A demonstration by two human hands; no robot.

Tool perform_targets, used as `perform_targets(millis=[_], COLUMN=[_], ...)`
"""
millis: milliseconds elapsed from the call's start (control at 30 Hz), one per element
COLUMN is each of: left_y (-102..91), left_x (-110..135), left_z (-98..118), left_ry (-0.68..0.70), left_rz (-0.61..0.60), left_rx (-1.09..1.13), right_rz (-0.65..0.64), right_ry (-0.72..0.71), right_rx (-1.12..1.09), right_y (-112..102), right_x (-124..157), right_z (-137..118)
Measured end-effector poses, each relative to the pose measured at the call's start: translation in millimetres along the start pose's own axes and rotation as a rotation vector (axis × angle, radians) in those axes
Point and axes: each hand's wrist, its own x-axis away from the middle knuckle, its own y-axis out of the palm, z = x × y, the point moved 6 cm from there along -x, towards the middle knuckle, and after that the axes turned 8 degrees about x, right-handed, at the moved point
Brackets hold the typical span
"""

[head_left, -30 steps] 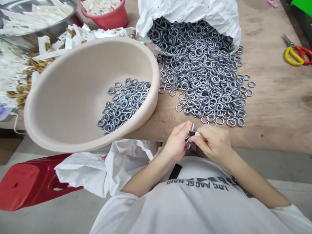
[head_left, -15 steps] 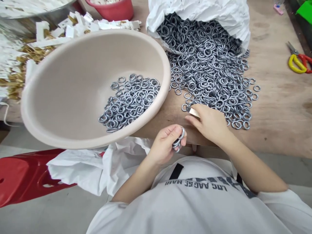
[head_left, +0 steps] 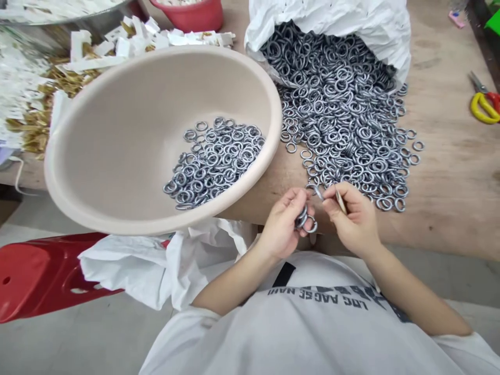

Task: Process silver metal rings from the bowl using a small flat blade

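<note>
Several grey rings point(head_left: 301, 219) are gripped in the curled fingers of my left hand point(head_left: 283, 221). My right hand point(head_left: 356, 219) is closed around a small slim tool point(head_left: 341, 201) with a pale side; its exact kind is hard to make out. Between the two hands' fingertips is another grey ring point(head_left: 317, 192). Just beyond my hands a large heap of loose grey rings point(head_left: 339, 120) spills onto the table. To the left, a wide beige basin point(head_left: 117, 135) holds a smaller pile of rings point(head_left: 219, 161).
A white sack point(head_left: 332, 13) lies open behind the heap. Scissors point(head_left: 484, 107) rest at the right on the wooden table point(head_left: 449, 208). White and brown pieces point(head_left: 84, 67), a metal tub and a red bowl point(head_left: 195, 15) stand beyond the basin. A red stool point(head_left: 47, 276) is at lower left.
My right hand has drawn back from the heap's near edge to my left hand, where a ring is now between the fingertips. My left hand has moved slightly right and up.
</note>
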Motion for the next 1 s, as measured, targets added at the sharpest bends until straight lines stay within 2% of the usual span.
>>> perform_targets(millis=[100, 167, 300, 433, 600, 733, 800, 933, 1000], left_y=[14.1, 17.3, 19.0, 21.5, 24.4, 25.1, 23.0, 17.5, 15.9], left_x=[-4, -6, -9, -12, -13, -11, -11, -10, -10], left_z=[-17, -22, -25, -30, -38, -36, -33, -27, -26], left_ry=[-0.031, -0.053, -0.078, -0.062, -0.06, -0.056, -0.043, -0.024, -0.024], left_rz=[-0.062, -0.071, -0.102, -0.131, -0.128, -0.133, -0.113, -0.06, -0.042], left_rx=[-0.019, -0.026, -0.071, -0.103, -0.118, -0.124, -0.115, -0.101, -0.097], right_rz=[0.058, 0.065, 0.009, -0.061, 0.051, 0.075, 0.026, -0.087, -0.103], right_ry=[-0.048, -0.014, 0.081, 0.027, 0.005, 0.095, 0.067, -0.126, -0.166], right_rx=[0.01, -0.014, -0.164, -0.1, -0.036, -0.081, 0.015, 0.35, 0.47], right_y=[-3, -7, -18, -22, -20, -20, -22, -19, -16], right_x=[15, 19, 17, 15, 17, 17, 17, 23, 26], right_z=[1, 8, 21, 16, 13, 21, 19, 3, -2])
